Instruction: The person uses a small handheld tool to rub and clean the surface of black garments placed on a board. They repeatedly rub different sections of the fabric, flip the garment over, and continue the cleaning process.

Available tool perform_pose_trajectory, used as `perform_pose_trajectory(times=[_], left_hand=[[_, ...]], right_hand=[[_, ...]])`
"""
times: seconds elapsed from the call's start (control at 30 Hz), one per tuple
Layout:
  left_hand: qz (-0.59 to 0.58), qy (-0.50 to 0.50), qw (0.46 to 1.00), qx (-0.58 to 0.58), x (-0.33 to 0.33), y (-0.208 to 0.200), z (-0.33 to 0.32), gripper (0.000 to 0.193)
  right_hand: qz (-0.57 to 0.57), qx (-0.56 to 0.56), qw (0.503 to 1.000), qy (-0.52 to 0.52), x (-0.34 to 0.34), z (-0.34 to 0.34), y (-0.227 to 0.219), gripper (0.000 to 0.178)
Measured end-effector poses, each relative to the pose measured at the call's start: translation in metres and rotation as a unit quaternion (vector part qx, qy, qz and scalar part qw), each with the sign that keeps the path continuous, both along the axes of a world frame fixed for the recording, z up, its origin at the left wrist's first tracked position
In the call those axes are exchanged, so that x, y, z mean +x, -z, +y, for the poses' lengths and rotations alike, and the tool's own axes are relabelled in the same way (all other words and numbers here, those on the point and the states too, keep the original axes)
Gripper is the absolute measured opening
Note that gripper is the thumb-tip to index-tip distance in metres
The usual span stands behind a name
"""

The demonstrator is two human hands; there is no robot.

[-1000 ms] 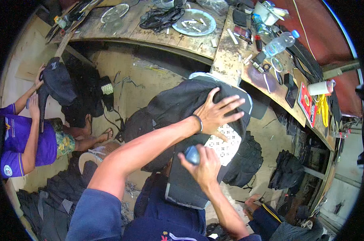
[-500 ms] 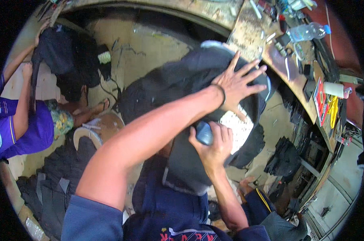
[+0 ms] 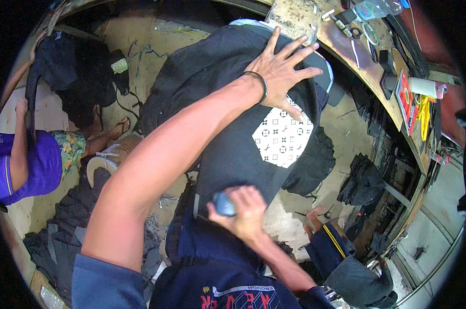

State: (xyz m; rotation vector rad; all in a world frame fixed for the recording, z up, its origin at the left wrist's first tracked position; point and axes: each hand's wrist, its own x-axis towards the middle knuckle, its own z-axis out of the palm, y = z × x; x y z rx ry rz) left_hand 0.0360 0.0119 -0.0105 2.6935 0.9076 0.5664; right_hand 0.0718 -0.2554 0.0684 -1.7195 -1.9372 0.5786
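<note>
Black cloth [image 3: 233, 149] lies spread over a support in front of me, with a rounded pale-blue edge [image 3: 324, 77] showing at its far right. My left hand [image 3: 284, 67] presses flat on the far part, fingers spread wide. Its thumb reaches onto a white patterned patch [image 3: 282, 135] with black motifs. Nearer to me, my right hand [image 3: 245, 211] is closed around a rounded blue-grey tool [image 3: 224, 204] held at the near part of the cloth. The hand is slightly smeared by motion, and the tool's underside is hidden.
A worn wooden bench [image 3: 346, 44] curves along the right, carrying a plastic bottle [image 3: 377, 9], a white roll [image 3: 423, 87] and small tools. At left, a person in purple [image 3: 34, 165] handles black cloth. Dark fabric heaps [image 3: 361, 180] lie around; another person's leg [image 3: 328, 252] shows lower right.
My right hand has moved the blue-grey tool toward me and leftward, off the white patch's edge, leaving more of the patch visible. My left hand stays spread on the cloth. The view has shifted slightly.
</note>
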Motion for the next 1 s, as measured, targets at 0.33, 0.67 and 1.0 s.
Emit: perform_pose_trajectory(times=[0.33, 0.67, 1.0], left_hand=[[0.052, 0.038, 0.979, 0.194, 0.004, -0.043, -0.059, 0.112], [0.048, -0.001, 0.999, -0.022, 0.001, 0.005, -0.055, 0.119], [-0.025, -0.004, 1.000, -0.004, -0.002, -0.004, -0.059, 0.098]], right_hand=[[0.012, -0.063, 0.998, 0.000, 0.013, -0.087, 0.006, 0.043], [-0.041, 0.053, 0.996, 0.063, 0.021, 0.013, 0.006, 0.039], [-0.024, -0.095, 0.993, 0.068, 0.021, -0.016, -0.003, 0.044]])
